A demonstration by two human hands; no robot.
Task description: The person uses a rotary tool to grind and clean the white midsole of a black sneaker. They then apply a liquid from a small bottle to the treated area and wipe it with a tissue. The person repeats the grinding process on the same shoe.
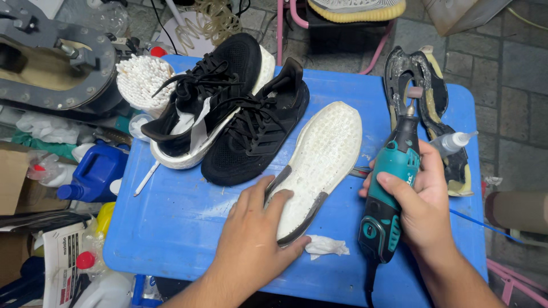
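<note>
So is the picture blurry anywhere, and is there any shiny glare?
Head view: sharp and evenly lit over the blue table; the white sole under the left hand looks bright but keeps its bumpy texture. The grinder in the right hand shows slight shine. Soft shadows, dimmer edges.

sole (322, 157) on table (171, 228) ctr, shoes (228, 114) left, rotary tool (391, 182) right

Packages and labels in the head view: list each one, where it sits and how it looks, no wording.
Blue jug: left of the blue table, squat plastic, blue cap.
Printed carton: bottom left, white with black and red print.
Red-capped bottle: bottom left, white plastic.
Cardboard box: left edge, plain brown.
Glue bottle: beside the right hand, clear, pointed nozzle.
</note>
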